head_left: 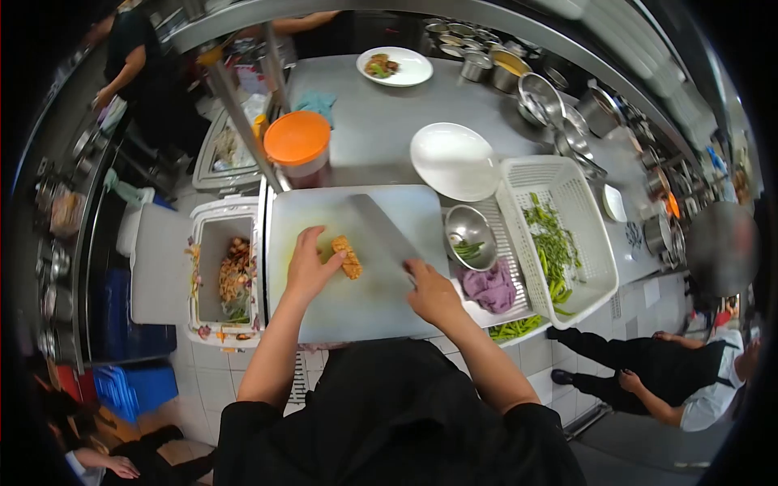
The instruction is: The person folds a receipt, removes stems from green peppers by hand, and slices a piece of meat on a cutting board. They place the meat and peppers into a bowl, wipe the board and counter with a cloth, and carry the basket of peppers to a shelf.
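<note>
On the white cutting board (373, 312) lies a browned, scored piece of food (347, 257), perhaps fried or grilled. My left hand (310, 263) is just left of it, fingers stretched and apart, the thumb tip right at its edge. My right hand (433, 293) is wrapped round the handle of a broad-bladed kitchen knife (384, 231). The blade slants up and left over the board, to the right of the food piece. A metal bowl (468, 217) with cut green pieces stands beside the board, close to my right hand, and a purple cloth (489, 287) lies below it.
A white basket (596, 243) of green vegetables stands at right, an oval white plate (454, 158) beyond the board. An orange-lidded tub (297, 139) is at back left. An opened bin (212, 271) with scraps adjoins the board. Other people (673, 373) are around; a metal shelf (340, 18) crosses overhead.
</note>
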`<state>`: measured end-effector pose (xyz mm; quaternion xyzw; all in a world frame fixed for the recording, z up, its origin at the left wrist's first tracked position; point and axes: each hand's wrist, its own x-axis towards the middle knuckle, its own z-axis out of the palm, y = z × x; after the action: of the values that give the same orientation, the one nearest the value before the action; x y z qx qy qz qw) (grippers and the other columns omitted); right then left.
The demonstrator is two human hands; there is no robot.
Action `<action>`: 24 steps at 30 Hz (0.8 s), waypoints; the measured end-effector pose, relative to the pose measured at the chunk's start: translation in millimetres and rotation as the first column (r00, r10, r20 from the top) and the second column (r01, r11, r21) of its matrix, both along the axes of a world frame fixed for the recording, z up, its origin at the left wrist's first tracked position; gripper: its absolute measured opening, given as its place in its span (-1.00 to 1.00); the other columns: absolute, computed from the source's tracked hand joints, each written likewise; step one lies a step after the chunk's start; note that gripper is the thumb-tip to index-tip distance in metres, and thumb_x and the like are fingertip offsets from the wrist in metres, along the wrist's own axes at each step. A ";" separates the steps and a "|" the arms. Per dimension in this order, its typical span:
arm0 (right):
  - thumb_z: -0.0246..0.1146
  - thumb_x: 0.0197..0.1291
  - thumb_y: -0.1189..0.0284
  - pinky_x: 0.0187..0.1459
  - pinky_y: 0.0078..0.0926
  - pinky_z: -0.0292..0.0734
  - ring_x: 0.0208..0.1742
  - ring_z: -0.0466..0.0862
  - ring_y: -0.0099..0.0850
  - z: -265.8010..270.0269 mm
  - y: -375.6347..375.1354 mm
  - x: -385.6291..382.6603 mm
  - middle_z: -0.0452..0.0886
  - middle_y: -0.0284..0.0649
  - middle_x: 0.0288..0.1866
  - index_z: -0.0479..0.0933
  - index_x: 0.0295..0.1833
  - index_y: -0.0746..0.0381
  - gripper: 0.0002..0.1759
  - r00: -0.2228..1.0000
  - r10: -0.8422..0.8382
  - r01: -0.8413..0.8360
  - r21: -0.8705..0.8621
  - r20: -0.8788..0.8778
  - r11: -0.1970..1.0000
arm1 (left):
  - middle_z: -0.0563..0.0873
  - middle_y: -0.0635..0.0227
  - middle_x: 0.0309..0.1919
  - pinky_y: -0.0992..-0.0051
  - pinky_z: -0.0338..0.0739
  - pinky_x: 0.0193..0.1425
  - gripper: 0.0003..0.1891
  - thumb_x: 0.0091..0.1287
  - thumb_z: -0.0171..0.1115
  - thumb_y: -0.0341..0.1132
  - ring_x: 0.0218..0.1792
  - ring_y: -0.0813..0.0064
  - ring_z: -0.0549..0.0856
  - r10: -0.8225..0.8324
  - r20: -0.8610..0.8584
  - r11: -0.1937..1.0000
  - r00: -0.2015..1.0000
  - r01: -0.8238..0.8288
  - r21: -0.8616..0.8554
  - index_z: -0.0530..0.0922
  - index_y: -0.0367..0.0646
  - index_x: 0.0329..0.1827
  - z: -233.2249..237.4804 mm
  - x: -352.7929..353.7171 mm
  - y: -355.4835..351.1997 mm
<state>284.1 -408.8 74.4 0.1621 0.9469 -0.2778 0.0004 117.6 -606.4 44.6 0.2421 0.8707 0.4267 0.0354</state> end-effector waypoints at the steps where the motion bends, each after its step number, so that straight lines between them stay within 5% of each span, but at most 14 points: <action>1: 0.07 0.05 0.53 0.00 -0.08 0.47 -0.05 0.57 0.10 12.9 -1.5 2.6 0.55 0.13 -0.07 0.33 0.19 0.30 -0.50 1.000 -0.020 0.021 -0.064 0.020 0.998 | 0.59 0.13 -0.01 0.40 0.52 -0.02 -0.54 0.17 0.34 -0.21 -0.06 0.18 0.61 -0.073 -0.098 0.982 0.993 0.089 0.165 0.47 -0.25 0.07 3.5 -0.7 -0.4; 6: 0.11 0.14 0.43 -0.09 0.00 0.47 -0.14 0.58 0.16 40.5 -9.0 22.2 0.57 0.22 -0.12 0.32 0.08 0.38 -0.60 0.992 0.021 -0.038 -0.145 -0.122 0.989 | 0.58 0.25 -0.10 0.43 0.50 -0.09 -0.67 0.17 0.32 -0.33 -0.21 0.31 0.57 -0.214 0.070 0.955 0.974 0.193 0.224 0.49 -0.21 -0.04 -6.5 -11.0 -3.5; 9: 0.11 0.20 0.39 -0.17 0.06 0.46 -0.23 0.58 0.21 33.6 -13.8 24.7 0.58 0.27 -0.28 0.31 -0.07 0.40 -0.69 0.989 -0.036 0.060 -0.165 0.141 0.984 | 0.58 0.25 -0.11 0.43 0.50 -0.10 -0.69 0.16 0.30 -0.37 -0.20 0.31 0.58 -0.271 0.094 0.927 0.958 0.233 0.295 0.50 -0.19 -0.04 -15.8 -18.6 -1.8; 13: 0.11 0.24 0.34 -0.24 0.08 0.45 -0.30 0.58 0.22 27.7 -10.6 16.2 0.57 0.26 -0.41 0.29 -0.16 0.40 -0.70 0.987 0.005 0.009 -0.085 0.158 0.996 | 0.55 0.26 -0.14 0.43 0.51 -0.13 -0.73 0.12 0.27 -0.37 -0.22 0.33 0.57 -0.278 0.057 0.900 0.959 0.239 0.366 0.49 -0.18 -0.11 -18.8 -22.1 3.5; 21: 0.12 0.24 0.36 -0.27 0.07 0.45 -0.32 0.60 0.17 113.3 -35.5 0.3 0.58 0.20 -0.42 0.29 -0.12 0.39 -0.70 0.970 0.109 -0.110 -0.009 0.219 0.994 | 0.48 0.20 -0.24 0.34 0.51 -0.15 -0.72 0.01 0.24 -0.35 -0.24 0.23 0.56 -0.285 0.010 0.912 0.958 0.268 0.312 0.48 -0.16 -0.18 -30.7 -27.3 5.5; 24: 0.13 0.24 0.37 -0.29 0.07 0.45 -0.33 0.59 0.16 126.7 -35.0 -4.8 0.58 0.18 -0.44 0.28 -0.11 0.39 -0.70 0.943 0.193 -0.207 0.025 0.271 0.978 | 0.48 0.18 -0.26 0.28 0.50 -0.15 -0.70 -0.03 0.21 -0.32 -0.24 0.16 0.56 -0.251 -0.166 0.909 0.954 0.291 0.297 0.49 -0.16 -0.20 -35.1 -29.5 7.7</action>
<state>279.3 -443.8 201.0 0.1011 0.9568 -0.2265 0.1517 88.2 -598.7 9.5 0.3893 0.7487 0.5366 0.0007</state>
